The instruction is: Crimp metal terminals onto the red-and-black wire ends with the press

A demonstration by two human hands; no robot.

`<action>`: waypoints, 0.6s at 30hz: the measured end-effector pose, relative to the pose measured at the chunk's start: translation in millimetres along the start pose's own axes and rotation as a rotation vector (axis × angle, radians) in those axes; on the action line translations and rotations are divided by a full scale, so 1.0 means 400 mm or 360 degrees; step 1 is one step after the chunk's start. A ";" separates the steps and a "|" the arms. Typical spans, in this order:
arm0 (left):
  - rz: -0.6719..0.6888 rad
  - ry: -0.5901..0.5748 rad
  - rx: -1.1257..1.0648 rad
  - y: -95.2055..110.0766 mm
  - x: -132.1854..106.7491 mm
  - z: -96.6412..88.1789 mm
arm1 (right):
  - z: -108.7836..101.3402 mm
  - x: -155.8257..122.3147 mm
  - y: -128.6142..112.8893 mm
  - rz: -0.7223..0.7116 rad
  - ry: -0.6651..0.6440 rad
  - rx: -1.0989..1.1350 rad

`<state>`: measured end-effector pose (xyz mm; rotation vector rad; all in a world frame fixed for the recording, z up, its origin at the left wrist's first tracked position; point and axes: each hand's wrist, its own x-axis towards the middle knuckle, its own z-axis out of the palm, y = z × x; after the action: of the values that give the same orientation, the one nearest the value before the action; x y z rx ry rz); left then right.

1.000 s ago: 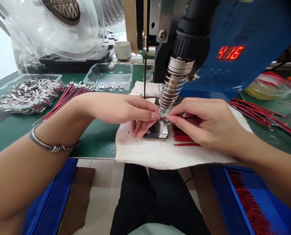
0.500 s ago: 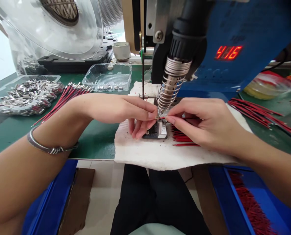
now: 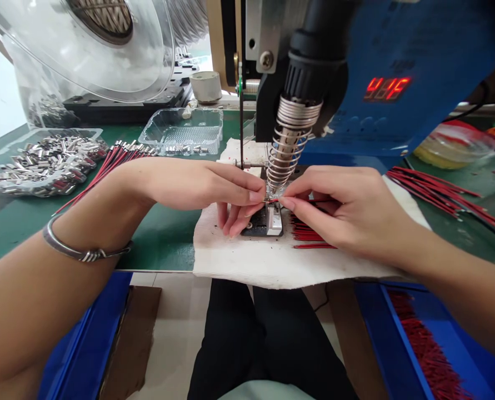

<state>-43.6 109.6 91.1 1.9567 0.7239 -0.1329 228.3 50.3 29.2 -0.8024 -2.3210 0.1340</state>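
Under the spring-wrapped soldering iron (image 3: 289, 139), my two hands meet at a small metal jig (image 3: 274, 219). My left hand (image 3: 218, 191) pinches a small metal cylinder (image 3: 266, 198) between thumb and forefinger, its other fingers curled loosely below; the cylinder is mostly covered by the fingertips. From the right, my right hand (image 3: 343, 205) pinches a red wire (image 3: 274, 200) whose end touches or nearly touches the cylinder. The iron's tip sits just above that spot, and exact contact is too small to tell. Cut red and black wires (image 3: 309, 233) lie on a white cloth (image 3: 247, 261) beneath my right hand.
A clear tray of metal cylinders (image 3: 51, 161) stands at left beside finished-looking wired pieces (image 3: 105, 166). Another clear tray (image 3: 184, 133) holds a few cylinders. The blue machine (image 3: 355, 133) with a red display rises behind. More wires (image 3: 443, 191) lie at right; a blue bin (image 3: 472, 344) is below.
Both hands keep their pinch at the jig with hardly any movement. The view has shifted slightly, and the red display's last digit reads differently.
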 end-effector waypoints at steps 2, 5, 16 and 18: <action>0.0001 -0.0017 0.0011 0.003 -0.001 0.000 | 0.002 0.001 -0.003 0.0007 0.0005 0.0023; -0.0011 -0.0019 0.0029 0.009 -0.004 0.001 | 0.005 0.002 -0.005 0.0034 0.0015 0.0055; 0.0008 -0.0041 0.0074 0.009 -0.006 -0.001 | 0.010 0.000 0.009 -0.0001 0.0034 0.0056; 0.0019 -0.0020 0.0094 0.008 -0.006 -0.001 | 0.013 0.000 0.008 0.0014 0.0031 0.0060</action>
<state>-43.9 107.8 94.5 2.0141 0.7075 -0.1606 226.6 53.4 24.4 -0.7918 -2.2898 0.1728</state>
